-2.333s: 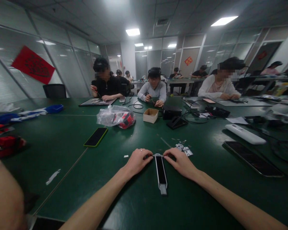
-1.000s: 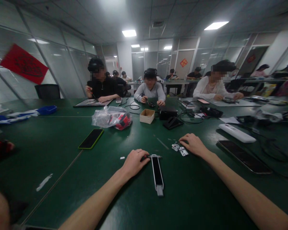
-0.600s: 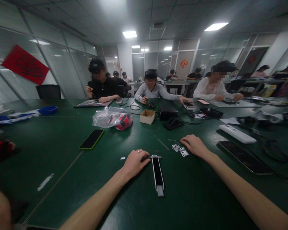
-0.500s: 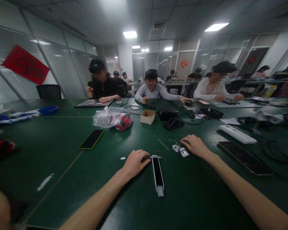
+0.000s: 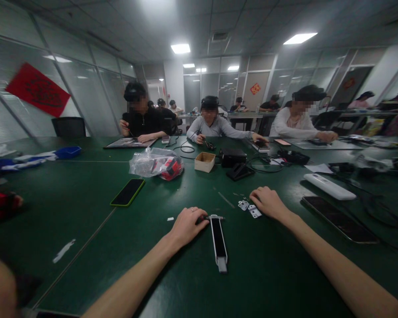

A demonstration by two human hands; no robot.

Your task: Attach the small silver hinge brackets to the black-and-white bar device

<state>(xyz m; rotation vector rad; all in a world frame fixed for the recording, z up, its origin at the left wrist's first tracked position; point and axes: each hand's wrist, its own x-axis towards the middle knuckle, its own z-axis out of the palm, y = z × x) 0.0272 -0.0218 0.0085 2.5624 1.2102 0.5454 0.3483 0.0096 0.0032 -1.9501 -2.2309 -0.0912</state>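
Observation:
My left hand (image 5: 189, 224) lies on the green table with its fingers curled in. It is at the upper end of a slim device (image 5: 219, 238), which has a white frame, a long black face and a pale tab at the near end. A thin bar (image 5: 220, 217) crosses the device's far end, beside my fingertips; what the fingers hold is mostly hidden. Farther right, my right hand (image 5: 268, 201) rests with bent, closed fingers, fingertips down by tiny loose parts. Beside them lie two small metal plates with holes, a nearer plate (image 5: 254, 211) and a farther plate (image 5: 243, 205).
A green-edged phone (image 5: 128, 192) lies to the left. Ahead are a plastic bag (image 5: 146, 163) with red and black contents, a small open box (image 5: 204, 162) and a black box (image 5: 232, 157). Another phone (image 5: 338, 219), a white device (image 5: 329, 187) and cables lie right. Several people sit opposite.
My hands and the parts near them stay almost in place; the whole view shifts slightly. Across the table, the hands of the person at right have moved closer together.

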